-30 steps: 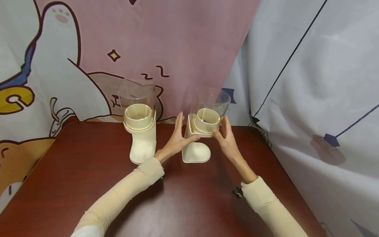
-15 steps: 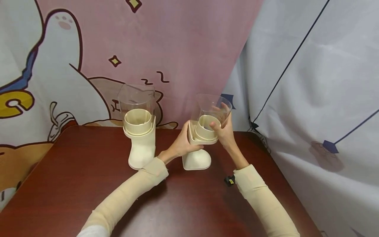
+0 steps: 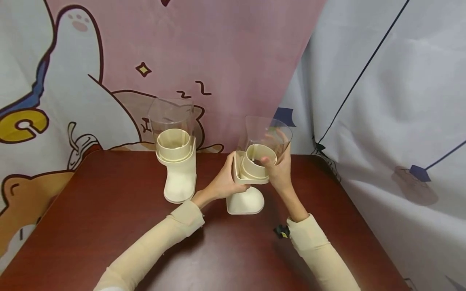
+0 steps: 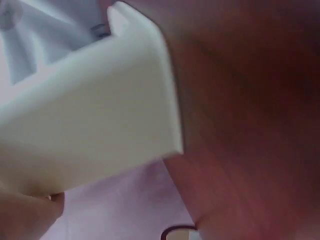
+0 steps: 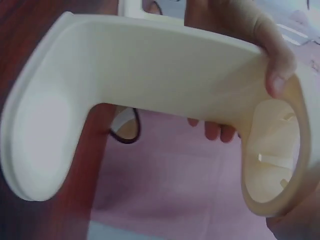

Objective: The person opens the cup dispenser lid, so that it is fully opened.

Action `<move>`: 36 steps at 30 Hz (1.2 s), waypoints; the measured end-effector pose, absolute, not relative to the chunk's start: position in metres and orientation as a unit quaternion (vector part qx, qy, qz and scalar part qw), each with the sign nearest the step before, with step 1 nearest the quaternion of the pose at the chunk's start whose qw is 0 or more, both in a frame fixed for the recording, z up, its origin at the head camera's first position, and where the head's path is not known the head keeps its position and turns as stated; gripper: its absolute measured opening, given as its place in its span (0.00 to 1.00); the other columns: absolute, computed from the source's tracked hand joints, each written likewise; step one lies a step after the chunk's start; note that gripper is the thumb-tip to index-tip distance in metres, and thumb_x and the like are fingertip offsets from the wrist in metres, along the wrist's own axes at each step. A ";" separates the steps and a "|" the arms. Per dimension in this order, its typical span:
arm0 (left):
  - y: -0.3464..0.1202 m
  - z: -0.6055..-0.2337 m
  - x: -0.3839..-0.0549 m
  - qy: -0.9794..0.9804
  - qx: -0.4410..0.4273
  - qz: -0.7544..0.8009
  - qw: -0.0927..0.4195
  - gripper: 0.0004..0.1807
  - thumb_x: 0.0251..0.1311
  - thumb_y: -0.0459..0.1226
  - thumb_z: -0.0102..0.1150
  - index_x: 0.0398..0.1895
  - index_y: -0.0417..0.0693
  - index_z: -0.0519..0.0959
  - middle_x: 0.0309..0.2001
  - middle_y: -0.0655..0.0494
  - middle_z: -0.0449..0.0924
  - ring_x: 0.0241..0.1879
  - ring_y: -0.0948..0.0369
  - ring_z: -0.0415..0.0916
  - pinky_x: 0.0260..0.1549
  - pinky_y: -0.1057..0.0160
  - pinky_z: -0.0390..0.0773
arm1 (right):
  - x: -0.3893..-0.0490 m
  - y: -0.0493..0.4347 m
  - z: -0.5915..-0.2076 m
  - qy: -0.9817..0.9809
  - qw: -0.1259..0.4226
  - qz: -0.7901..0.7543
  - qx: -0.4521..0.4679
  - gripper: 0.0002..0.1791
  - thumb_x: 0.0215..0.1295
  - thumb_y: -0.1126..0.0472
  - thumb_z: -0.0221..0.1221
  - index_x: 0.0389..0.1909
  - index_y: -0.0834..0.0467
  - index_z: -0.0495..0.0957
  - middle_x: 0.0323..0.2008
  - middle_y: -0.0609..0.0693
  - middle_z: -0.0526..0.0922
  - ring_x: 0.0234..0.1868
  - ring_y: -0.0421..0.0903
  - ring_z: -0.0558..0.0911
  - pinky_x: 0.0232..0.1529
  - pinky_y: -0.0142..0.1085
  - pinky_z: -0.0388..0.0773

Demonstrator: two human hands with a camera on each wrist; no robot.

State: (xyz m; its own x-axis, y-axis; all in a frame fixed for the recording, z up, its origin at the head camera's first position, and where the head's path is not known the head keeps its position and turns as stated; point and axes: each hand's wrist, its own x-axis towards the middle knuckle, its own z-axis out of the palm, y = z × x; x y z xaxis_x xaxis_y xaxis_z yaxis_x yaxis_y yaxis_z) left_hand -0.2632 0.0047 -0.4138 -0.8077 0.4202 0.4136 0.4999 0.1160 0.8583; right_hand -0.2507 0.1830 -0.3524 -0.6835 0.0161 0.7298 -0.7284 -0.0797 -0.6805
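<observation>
A cream stand with a rounded foot, a flat upright and a round cup at the top is between my hands. A clear plastic container rises around its cup. From the left, my left hand grips the upright just under the cup, its thumb reaching the ring's edge in the right wrist view. On the right side, my right hand holds the clear container, its fingers showing through the plastic and its thumb in front near the cup. In the left wrist view, the stand's pale back fills much of the picture.
A second cream stand with a clear container stands to the left on the dark red-brown table. Behind it hangs a pink cartoon curtain; a white curtain closes off the right side.
My left hand has closed onto the stand below the cup, and my right hand has wrapped around the clear container. The stand has shifted slightly toward me.
</observation>
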 end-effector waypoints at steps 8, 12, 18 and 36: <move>-0.008 -0.416 -0.229 -0.732 -0.312 -0.605 0.013 0.62 0.38 0.31 0.71 0.77 0.53 0.43 0.67 0.50 0.61 0.61 0.56 0.66 0.63 0.54 0.66 | -0.216 0.170 -0.354 -0.604 0.278 0.685 0.297 0.60 0.45 0.36 0.73 0.73 0.59 0.55 0.62 0.53 0.75 0.61 0.46 0.77 0.63 0.33 0.72; -0.013 -0.417 -0.211 -0.720 -0.316 -0.618 0.004 0.62 0.38 0.30 0.71 0.77 0.55 0.43 0.69 0.51 0.60 0.62 0.57 0.66 0.63 0.56 0.66 | -0.199 0.167 -0.356 -0.607 0.287 0.673 0.310 0.59 0.48 0.37 0.72 0.73 0.61 0.54 0.63 0.57 0.73 0.62 0.48 0.77 0.63 0.33 0.71; -0.021 -0.422 -0.192 -0.719 -0.312 -0.620 0.010 0.63 0.38 0.30 0.71 0.78 0.53 0.42 0.68 0.51 0.60 0.60 0.57 0.67 0.61 0.62 0.67 | -0.187 0.162 -0.361 -0.600 0.288 0.669 0.332 0.59 0.50 0.38 0.71 0.72 0.65 0.53 0.62 0.64 0.71 0.62 0.52 0.77 0.63 0.33 0.73; -0.024 -0.429 -0.192 -0.716 -0.363 -0.594 0.059 0.63 0.36 0.31 0.69 0.76 0.49 0.40 0.65 0.41 0.64 0.57 0.57 0.69 0.61 0.62 0.67 | -0.199 0.164 -0.356 -0.523 0.209 0.695 0.447 0.52 0.55 0.48 0.72 0.70 0.65 0.51 0.71 0.65 0.65 0.67 0.57 0.75 0.59 0.39 0.78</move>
